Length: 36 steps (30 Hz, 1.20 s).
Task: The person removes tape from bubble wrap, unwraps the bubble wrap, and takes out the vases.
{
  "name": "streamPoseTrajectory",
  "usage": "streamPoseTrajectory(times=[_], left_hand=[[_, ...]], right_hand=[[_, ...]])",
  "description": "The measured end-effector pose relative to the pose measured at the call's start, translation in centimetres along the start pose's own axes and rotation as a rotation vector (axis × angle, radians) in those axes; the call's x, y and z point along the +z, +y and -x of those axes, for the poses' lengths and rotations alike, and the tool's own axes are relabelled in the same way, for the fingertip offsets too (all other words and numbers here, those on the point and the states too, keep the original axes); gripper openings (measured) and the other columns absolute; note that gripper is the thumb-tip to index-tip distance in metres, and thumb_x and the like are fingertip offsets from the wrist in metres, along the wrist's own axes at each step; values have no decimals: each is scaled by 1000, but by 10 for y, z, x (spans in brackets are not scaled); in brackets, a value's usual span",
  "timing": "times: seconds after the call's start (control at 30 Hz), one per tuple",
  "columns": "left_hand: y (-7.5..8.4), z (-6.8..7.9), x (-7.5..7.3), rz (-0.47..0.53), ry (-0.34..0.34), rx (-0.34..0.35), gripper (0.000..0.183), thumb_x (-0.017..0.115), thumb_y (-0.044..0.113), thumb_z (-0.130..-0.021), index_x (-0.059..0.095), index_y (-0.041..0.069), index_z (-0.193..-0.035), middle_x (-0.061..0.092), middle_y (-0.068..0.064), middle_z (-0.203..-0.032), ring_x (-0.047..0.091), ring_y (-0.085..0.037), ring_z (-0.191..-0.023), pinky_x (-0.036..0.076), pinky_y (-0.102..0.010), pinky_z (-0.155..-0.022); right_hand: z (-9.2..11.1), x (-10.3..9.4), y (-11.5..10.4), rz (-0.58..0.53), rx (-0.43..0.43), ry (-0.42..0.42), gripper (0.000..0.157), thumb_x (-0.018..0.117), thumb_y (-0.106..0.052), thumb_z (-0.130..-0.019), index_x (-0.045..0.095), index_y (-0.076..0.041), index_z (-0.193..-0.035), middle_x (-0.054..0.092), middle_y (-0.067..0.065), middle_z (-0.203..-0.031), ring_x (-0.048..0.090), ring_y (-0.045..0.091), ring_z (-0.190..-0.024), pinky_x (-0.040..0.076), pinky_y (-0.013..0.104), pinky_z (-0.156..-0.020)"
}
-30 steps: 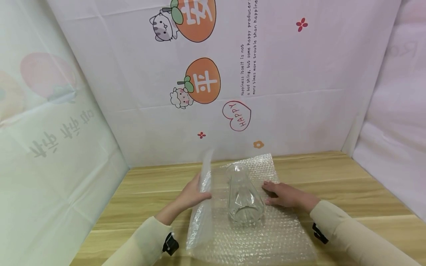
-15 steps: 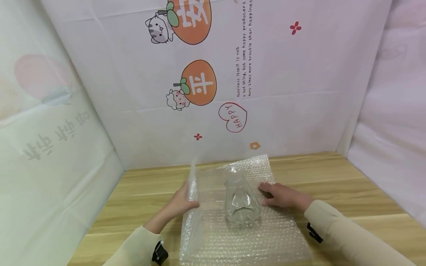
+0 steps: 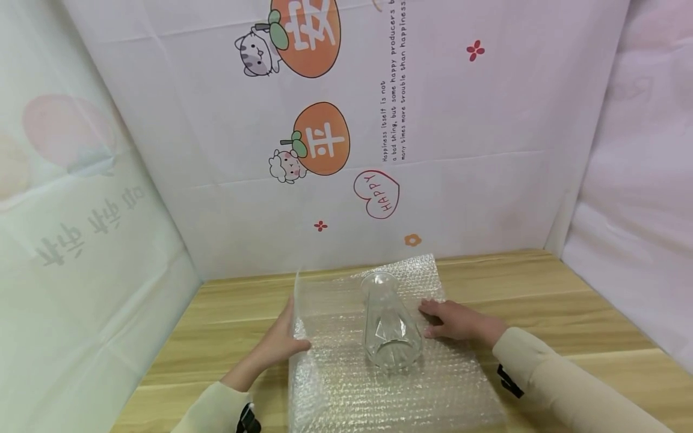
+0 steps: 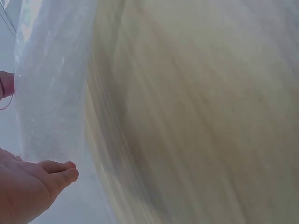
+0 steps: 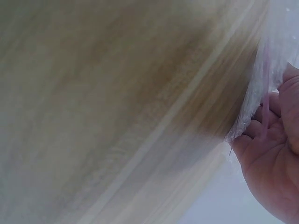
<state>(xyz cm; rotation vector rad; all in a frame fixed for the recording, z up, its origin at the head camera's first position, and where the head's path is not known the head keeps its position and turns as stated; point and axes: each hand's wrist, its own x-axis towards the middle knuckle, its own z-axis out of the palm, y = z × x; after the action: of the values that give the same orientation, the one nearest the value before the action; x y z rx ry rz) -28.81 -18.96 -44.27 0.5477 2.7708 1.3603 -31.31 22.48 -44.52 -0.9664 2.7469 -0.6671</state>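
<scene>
A clear glass conical flask [image 3: 392, 331] lies on the bubble wrap [image 3: 357, 397], its neck pointing away from me and its wide base towards me. My left hand [image 3: 278, 337] holds the left edge of the sheet, thumb on the near side and fingers partly hidden behind it. That edge stands slightly raised off the table. In the left wrist view the bubble wrap [image 4: 51, 93] hangs between thumb and fingers. My right hand [image 3: 457, 319] grips the sheet's right edge beside the flask; the right wrist view shows the bubble wrap [image 5: 250, 100] between its thumb and curled fingers.
The wood-grain table [image 3: 233, 319] extends to both sides of the sheet. White printed cloth [image 3: 460, 180] hangs behind the table, with more cloth at left and right. Black straps [image 3: 510, 382] show at the cuffs.
My left hand has moved left and lowered the raised flap of bubble wrap outwards, away from the flask. My right hand and the flask stay about where they were.
</scene>
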Motion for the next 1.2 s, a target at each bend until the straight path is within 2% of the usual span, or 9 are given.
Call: streamPoseTrajectory(times=[0.13, 0.3, 0.5, 0.7, 0.8, 0.97, 1.2], left_hand=[[-5, 1, -4, -7, 4, -5, 116, 78, 6, -68, 0, -5, -152, 4, -27, -157, 11, -42, -143, 13, -53, -112], [-6, 3, -9, 30, 9, -6, 112, 74, 6, -69, -1, -6, -152, 2, -28, -157, 7, -43, -143, 10, -54, -112], [-8, 6, -12, 78, 34, -79, 98, 65, 6, -75, 5, -12, -150, 4, -33, -155, 4, -46, -142, 8, -55, -113], [-10, 11, -17, 67, 62, -128, 94, 68, 12, -78, 10, -14, -149, 8, -35, -154, 10, -49, -140, 11, -56, -111], [-12, 12, -20, 55, 35, -139, 96, 69, 14, -80, 9, -14, -149, 8, -34, -154, 10, -48, -140, 12, -57, -111], [-19, 16, -28, -40, -40, -138, 101, 74, 17, -79, 8, -14, -149, 7, -35, -154, 9, -48, -141, 12, -57, -111], [-32, 23, -39, -176, -125, -80, 111, 82, 23, -72, 10, -20, -145, 10, -40, -150, 11, -51, -139, 11, -57, -111]], right_hand=[[-1, 1, 2, 12, -2, 0, 69, 67, -31, -91, 43, 15, -137, 35, 35, -143, 30, 51, -133, 25, 59, -107], [-2, 1, 2, 20, -4, 3, 68, 67, -30, -91, 44, 15, -137, 35, 36, -143, 31, 51, -133, 26, 58, -107], [-2, 1, 2, 7, 5, -4, 68, 66, -31, -91, 43, 15, -137, 33, 35, -144, 29, 50, -134, 25, 59, -107], [-2, 2, 4, 14, 11, -9, 69, 65, -32, -92, 42, 14, -138, 33, 34, -145, 29, 50, -134, 24, 58, -108], [-2, 2, 6, 9, 20, -11, 69, 65, -32, -92, 42, 13, -139, 32, 33, -146, 28, 49, -135, 23, 57, -108], [-3, 3, 6, 0, 23, -8, 69, 65, -32, -92, 42, 13, -139, 32, 34, -146, 28, 50, -135, 23, 57, -108], [-3, 2, 6, 12, 11, -7, 68, 65, -31, -92, 43, 14, -138, 33, 35, -145, 29, 51, -134, 24, 58, -108]])
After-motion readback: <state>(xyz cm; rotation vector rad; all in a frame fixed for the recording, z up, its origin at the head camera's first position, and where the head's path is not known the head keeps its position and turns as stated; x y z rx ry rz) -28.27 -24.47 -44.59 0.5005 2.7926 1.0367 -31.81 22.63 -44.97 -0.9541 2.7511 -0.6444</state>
